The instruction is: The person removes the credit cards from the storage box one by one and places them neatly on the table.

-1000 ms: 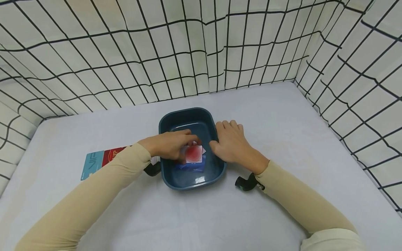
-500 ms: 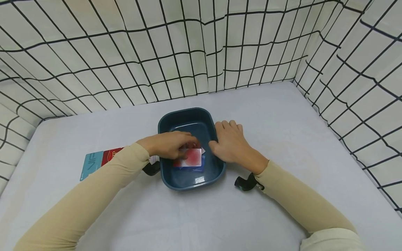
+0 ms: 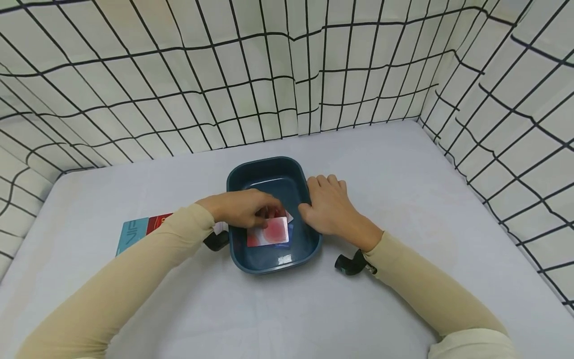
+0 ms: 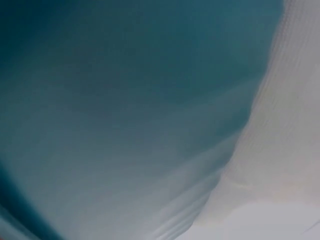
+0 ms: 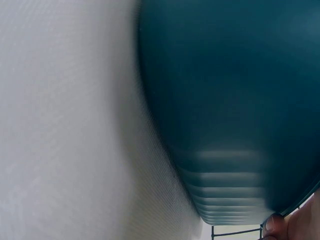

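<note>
In the head view a dark teal plastic tub (image 3: 269,262) stands on the white-covered table. My left hand (image 3: 244,207) reaches over its left wall and pinches a red-and-pink card (image 3: 269,233) inside. Under that card a blue card (image 3: 287,239) shows in part, and a pale card corner (image 3: 289,217) sticks out beside the fingers. My right hand (image 3: 332,207) grips the right rim, thumb on the inner side. In the right wrist view a fingertip (image 5: 274,224) lies at the rim, and the tub's outer wall (image 5: 225,90) fills much of the picture. The left wrist view holds mostly tub wall (image 4: 125,100).
Left of the tub lie a light-blue card (image 3: 131,233) and a red card (image 3: 157,222), partly covered by the left sleeve. Black wrist cameras hang under both wrists, such as the right one (image 3: 350,264). A black wire grid (image 3: 309,75) bounds the table at back and sides.
My left hand has drawn the red-and-pink card toward the near side of the tub, so more of its face shows and less of the blue card. My right hand stays on the rim.
</note>
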Motion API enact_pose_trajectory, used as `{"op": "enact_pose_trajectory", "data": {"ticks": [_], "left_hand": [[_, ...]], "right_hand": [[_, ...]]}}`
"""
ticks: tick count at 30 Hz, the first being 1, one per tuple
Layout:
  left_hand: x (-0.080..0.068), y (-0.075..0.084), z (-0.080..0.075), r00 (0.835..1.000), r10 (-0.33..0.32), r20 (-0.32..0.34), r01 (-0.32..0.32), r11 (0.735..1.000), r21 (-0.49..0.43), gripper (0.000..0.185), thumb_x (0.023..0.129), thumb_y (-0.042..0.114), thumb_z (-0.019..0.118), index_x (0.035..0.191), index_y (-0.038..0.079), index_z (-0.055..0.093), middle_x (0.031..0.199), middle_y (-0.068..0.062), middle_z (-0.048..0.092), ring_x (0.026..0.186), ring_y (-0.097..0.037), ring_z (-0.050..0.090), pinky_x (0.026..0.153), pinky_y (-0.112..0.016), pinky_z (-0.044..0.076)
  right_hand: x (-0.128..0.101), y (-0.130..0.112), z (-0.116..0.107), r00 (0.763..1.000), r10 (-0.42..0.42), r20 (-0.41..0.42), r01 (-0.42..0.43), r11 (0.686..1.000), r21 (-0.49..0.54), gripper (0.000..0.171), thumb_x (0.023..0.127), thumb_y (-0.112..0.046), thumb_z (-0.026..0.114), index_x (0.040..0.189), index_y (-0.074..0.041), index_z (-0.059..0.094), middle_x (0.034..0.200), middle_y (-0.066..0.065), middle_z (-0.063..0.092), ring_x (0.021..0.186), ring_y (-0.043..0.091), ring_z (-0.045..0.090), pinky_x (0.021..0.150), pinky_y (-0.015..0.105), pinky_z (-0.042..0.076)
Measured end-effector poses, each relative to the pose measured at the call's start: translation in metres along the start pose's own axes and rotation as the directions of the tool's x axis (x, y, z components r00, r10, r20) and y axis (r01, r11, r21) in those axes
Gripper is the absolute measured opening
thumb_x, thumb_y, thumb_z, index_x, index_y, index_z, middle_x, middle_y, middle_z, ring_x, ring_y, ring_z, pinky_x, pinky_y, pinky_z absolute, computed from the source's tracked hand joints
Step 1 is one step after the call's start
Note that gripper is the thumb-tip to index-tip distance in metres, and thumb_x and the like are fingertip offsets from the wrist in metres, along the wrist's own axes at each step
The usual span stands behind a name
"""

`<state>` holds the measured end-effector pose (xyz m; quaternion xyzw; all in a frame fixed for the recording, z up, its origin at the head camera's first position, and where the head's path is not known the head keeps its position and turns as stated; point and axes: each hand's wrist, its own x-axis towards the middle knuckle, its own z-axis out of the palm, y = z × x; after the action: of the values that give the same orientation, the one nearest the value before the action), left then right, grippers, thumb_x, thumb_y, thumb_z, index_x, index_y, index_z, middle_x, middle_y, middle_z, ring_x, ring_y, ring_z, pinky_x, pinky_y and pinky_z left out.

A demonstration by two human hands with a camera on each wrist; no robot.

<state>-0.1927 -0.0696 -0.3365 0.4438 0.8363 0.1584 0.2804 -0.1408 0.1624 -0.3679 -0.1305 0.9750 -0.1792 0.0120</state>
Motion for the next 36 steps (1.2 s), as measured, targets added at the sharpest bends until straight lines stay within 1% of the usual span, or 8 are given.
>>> {"op": "enact_pose_trajectory", "data": {"ticks": [6,10,15,22,27,30,34,36], "left_hand": [[-0.001,0.000,-0.004,0.999,-0.020,0.034,0.022,0.998,-0.054,0.040,0.097,0.007,0.067,0.134,0.020,0.068,0.106,0.002,0.068,0.096,-0.013,0.063,0.088,-0.026,0.057],[-0.006,0.000,-0.006,0.999,-0.008,0.030,0.012,0.994,-0.112,0.037,0.097,0.006,0.066,0.132,0.019,0.069,0.107,0.002,0.069,0.098,-0.014,0.064,0.088,-0.027,0.058],[-0.013,0.005,-0.010,1.000,0.020,-0.020,-0.023,0.984,-0.179,0.032,0.098,0.009,0.067,0.127,0.021,0.070,0.115,0.002,0.070,0.105,-0.016,0.065,0.090,-0.029,0.060],[-0.022,0.007,-0.017,0.993,0.063,-0.100,-0.081,0.979,-0.188,0.030,0.098,0.011,0.068,0.127,0.018,0.069,0.117,0.001,0.072,0.105,-0.015,0.066,0.089,-0.035,0.061],[-0.033,0.012,-0.019,0.990,0.024,-0.141,-0.053,0.978,-0.201,0.031,0.097,0.011,0.068,0.127,0.017,0.068,0.117,0.000,0.072,0.105,-0.017,0.067,0.089,-0.033,0.061],[-0.039,0.014,-0.019,0.986,0.000,-0.166,-0.037,0.975,-0.218,0.030,0.097,0.013,0.069,0.126,0.016,0.067,0.112,-0.001,0.070,0.104,-0.017,0.066,0.087,-0.029,0.062],[-0.047,0.016,-0.018,0.981,-0.015,-0.196,-0.037,0.966,-0.256,0.026,0.097,0.012,0.069,0.123,0.015,0.067,0.106,-0.003,0.068,0.103,-0.019,0.065,0.087,-0.029,0.062],[-0.051,0.017,-0.018,0.977,-0.023,-0.210,-0.035,0.963,-0.268,0.027,0.097,0.012,0.070,0.123,0.015,0.067,0.107,-0.003,0.068,0.103,-0.019,0.064,0.088,-0.030,0.062]], "right_hand": [[-0.001,-0.001,-0.002,1.000,0.000,0.003,0.000,1.000,0.012,0.030,0.092,-0.032,0.051,0.107,-0.007,0.054,0.094,0.008,0.052,0.094,0.029,0.042,0.083,0.043,0.031],[-0.002,-0.002,-0.001,1.000,-0.001,0.007,0.001,1.000,0.014,0.029,0.092,-0.032,0.051,0.106,-0.007,0.054,0.093,0.008,0.052,0.093,0.029,0.042,0.082,0.043,0.031],[-0.002,-0.003,-0.001,1.000,-0.003,-0.004,0.003,1.000,0.013,0.025,0.092,-0.031,0.051,0.102,-0.008,0.054,0.091,0.007,0.051,0.090,0.028,0.042,0.080,0.042,0.030],[-0.002,-0.003,-0.001,1.000,0.004,-0.004,-0.004,1.000,0.011,0.028,0.092,-0.031,0.050,0.106,-0.006,0.054,0.093,0.008,0.052,0.092,0.029,0.042,0.083,0.043,0.031],[-0.002,-0.005,-0.002,1.000,0.008,-0.003,-0.008,1.000,0.003,0.029,0.093,-0.032,0.051,0.107,-0.006,0.055,0.094,0.008,0.053,0.093,0.029,0.042,0.083,0.043,0.032],[-0.003,-0.006,-0.003,1.000,0.010,-0.002,-0.010,1.000,0.005,0.030,0.093,-0.032,0.051,0.108,-0.006,0.055,0.094,0.008,0.053,0.093,0.029,0.042,0.083,0.043,0.031],[-0.003,-0.007,-0.003,1.000,0.013,-0.002,-0.013,1.000,0.007,0.033,0.093,-0.032,0.052,0.111,-0.005,0.056,0.096,0.009,0.054,0.093,0.029,0.042,0.083,0.043,0.031],[-0.003,-0.008,-0.003,1.000,0.015,-0.006,-0.015,1.000,0.010,0.033,0.092,-0.031,0.052,0.111,-0.004,0.056,0.096,0.009,0.054,0.093,0.030,0.042,0.083,0.043,0.031]]}}
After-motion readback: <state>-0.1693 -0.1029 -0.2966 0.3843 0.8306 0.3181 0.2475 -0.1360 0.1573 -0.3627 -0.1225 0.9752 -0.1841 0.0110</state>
